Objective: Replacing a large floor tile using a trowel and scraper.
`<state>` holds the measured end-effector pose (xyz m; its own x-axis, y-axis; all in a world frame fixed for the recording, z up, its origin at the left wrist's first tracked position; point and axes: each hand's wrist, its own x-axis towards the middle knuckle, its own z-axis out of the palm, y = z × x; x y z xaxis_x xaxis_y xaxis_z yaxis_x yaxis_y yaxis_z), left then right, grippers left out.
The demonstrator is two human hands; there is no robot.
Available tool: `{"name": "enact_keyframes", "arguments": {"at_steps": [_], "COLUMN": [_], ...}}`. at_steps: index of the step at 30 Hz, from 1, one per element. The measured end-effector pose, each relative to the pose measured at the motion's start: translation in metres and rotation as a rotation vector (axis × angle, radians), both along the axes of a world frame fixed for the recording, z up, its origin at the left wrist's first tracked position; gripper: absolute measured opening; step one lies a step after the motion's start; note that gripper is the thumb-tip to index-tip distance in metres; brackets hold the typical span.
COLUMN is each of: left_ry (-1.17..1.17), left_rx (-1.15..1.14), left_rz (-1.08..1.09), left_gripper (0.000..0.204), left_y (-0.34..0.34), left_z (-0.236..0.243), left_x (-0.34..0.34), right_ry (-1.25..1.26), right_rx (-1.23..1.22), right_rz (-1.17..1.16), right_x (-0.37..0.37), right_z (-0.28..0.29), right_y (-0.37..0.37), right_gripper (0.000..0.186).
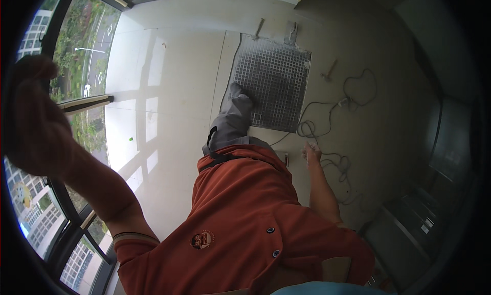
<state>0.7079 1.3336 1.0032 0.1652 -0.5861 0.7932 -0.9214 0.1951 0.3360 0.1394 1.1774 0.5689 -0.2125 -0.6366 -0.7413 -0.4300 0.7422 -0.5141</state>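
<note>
My left hand (43, 123) is raised at the far left in front of the window, dark and partly lost at the picture's rim. Its fingers look loosely bent and apart, with nothing visible in them. Low at my right side hangs my right hand (312, 153), dusty white at the fingers, which are curled in. What they hold, if anything, is hidden. Close to it on the floor lies a looped grey cable (307, 129). Ahead is a dark grey square patch (273, 80) with a grid pattern, and my shoe (236, 89) is at its left edge.
A hammer (329, 70) lies right of the patch. At its far edge are a long-handled tool (259, 28) and a flat, trowel-like tool (291, 34). Pale tiles (174, 80) cover the floor. Tall windows (84, 54) line the left; a dark cabinet-like unit (404, 228) stands lower right.
</note>
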Motion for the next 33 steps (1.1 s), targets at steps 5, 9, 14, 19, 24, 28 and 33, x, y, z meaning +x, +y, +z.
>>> {"name": "enact_keyframes", "arguments": {"at_steps": [5,9,14,19,24,28,33], "left_ry": [0.988,1.138,1.411,1.746,1.928,2.204,2.468], "left_rx": [0.528,0.844,0.956,0.813,0.659,0.44,0.329], "left_rz": [0.36,0.415,0.536,0.824,1.115,1.335,1.396], "left_gripper": [0.023,0.025,0.028,0.03,0.042,0.054,0.062], "left_y": [-0.095,-0.088,-0.065,-0.05,-0.035,-0.045,-0.051], "left_z": [-0.267,-0.427,-0.485,-0.493,-0.528,-0.601,-0.768], "left_x": [0.029,-0.034,-0.089,-0.099,-0.142,-0.178,-0.19], "right_ry": [-0.02,0.208,0.126,0.064,-0.005,-0.031,0.056], "right_rx": [-0.008,0.024,0.029,-0.001,0.092,0.268,0.419], "right_rz": [0.123,0.252,0.217,0.541,0.819,1.037,1.096], "right_x": [0.02,0.023,0.063,0.182,0.322,0.412,0.461], "right_z": [0.014,0.041,0.043,0.027,-0.049,-0.193,-0.376], "right_y": [-0.051,-0.104,-0.194,-0.289,-0.35,-0.346,-0.304], "right_gripper": [0.047,0.04,0.042,0.043,0.051,0.049,0.056]}}
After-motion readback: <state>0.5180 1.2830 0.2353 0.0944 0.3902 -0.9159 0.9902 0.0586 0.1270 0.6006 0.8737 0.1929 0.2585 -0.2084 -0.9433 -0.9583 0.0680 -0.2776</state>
